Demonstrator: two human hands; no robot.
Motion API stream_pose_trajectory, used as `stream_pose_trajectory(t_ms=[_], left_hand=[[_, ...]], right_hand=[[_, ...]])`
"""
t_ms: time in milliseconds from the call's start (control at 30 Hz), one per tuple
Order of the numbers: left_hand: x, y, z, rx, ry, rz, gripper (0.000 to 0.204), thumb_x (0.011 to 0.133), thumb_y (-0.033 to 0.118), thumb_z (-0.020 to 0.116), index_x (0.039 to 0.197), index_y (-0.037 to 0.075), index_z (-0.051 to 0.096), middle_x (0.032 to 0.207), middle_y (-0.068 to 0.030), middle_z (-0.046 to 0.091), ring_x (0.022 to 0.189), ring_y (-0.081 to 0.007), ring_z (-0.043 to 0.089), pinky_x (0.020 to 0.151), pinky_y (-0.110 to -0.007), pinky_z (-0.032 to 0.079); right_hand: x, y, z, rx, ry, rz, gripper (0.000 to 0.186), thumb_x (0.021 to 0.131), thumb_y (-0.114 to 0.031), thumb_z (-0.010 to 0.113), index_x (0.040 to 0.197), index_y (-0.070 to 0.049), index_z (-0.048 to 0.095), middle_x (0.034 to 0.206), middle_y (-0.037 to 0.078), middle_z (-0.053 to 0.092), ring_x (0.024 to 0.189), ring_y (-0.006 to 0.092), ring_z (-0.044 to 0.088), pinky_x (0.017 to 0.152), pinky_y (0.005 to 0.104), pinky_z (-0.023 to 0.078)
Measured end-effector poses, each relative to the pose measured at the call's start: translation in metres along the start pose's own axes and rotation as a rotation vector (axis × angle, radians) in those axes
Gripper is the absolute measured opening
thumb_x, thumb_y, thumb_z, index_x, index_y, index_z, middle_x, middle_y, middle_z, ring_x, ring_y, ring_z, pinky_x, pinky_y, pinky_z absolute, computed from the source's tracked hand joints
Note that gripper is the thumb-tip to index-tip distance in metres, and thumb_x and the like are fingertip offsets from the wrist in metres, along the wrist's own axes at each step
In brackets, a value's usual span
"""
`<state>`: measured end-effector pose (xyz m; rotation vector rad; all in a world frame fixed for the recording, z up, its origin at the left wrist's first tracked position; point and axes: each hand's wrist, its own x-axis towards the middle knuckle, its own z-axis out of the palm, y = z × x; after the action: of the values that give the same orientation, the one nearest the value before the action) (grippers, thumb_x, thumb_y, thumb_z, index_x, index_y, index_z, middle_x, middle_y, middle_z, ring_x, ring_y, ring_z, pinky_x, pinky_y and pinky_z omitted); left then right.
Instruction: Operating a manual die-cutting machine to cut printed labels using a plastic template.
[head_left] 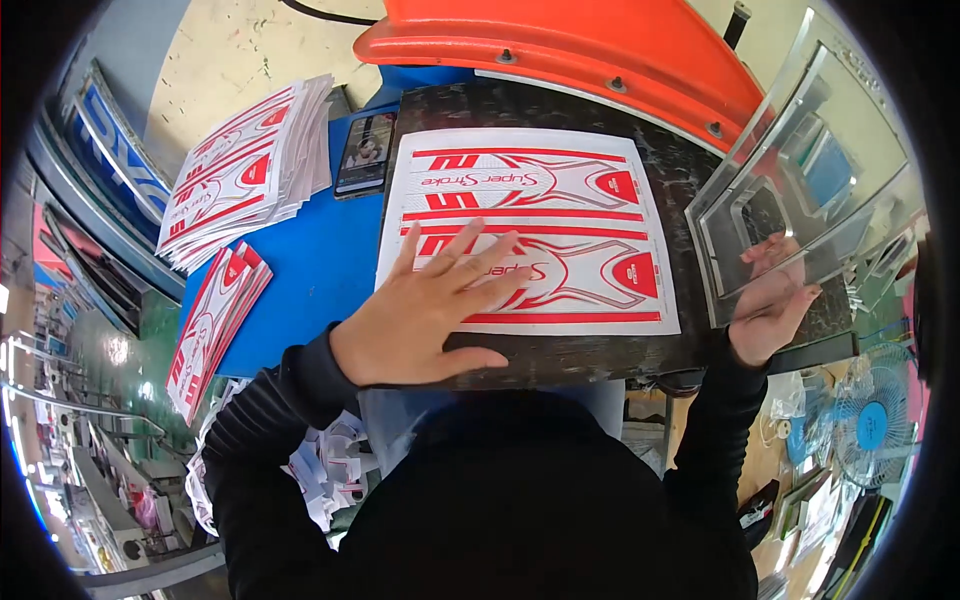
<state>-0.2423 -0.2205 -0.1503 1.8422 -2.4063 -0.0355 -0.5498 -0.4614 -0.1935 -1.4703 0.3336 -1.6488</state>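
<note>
A white sheet printed in red lies on the dark worn board before me, with two similar designs one above the other. My left hand rests flat on its left half, fingers spread and thumb out toward the board's front edge. On the right, my right hand grips the lower edge of a clear plastic template. That template stands tilted up over the board's right side, and some fingers show through it. Its inner outlines look like cut-outs.
A thick stack of printed sheets sits at left on a blue surface, with a smaller pile of cut pieces nearer me. A phone lies beside the board. An orange machine part borders the back; a fan stands lower right.
</note>
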Motion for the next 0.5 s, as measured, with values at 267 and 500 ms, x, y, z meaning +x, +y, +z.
stream_pose_trajectory(t_ms=[267, 500], left_hand=[[0.006, 0.002, 0.027, -0.031, 0.079, -0.094, 0.088, 0.087, 0.070, 0.055, 0.154, 0.017, 0.032, 0.162, -0.0175, 0.020, 0.150, -0.0425, 0.013, 0.108, -0.076, 0.015], [-0.008, -0.013, 0.014, -0.167, 0.103, -0.084, 0.085, 0.089, 0.059, 0.061, 0.156, 0.017, 0.028, 0.163, -0.0168, 0.021, 0.150, -0.0393, 0.017, 0.112, -0.070, 0.013]], right_hand=[[0.004, -0.012, 0.007, -0.151, -0.198, -0.031, 0.064, 0.095, -0.048, 0.060, 0.119, 0.012, 0.057, 0.116, 0.020, 0.063, 0.096, 0.0248, 0.061, 0.087, 0.0388, 0.046], [0.008, -0.046, 0.041, -0.639, -0.389, -0.257, 0.066, 0.076, -0.048, 0.079, 0.108, 0.008, 0.065, 0.100, 0.016, 0.066, 0.092, 0.0254, 0.060, 0.087, 0.0377, 0.044]])
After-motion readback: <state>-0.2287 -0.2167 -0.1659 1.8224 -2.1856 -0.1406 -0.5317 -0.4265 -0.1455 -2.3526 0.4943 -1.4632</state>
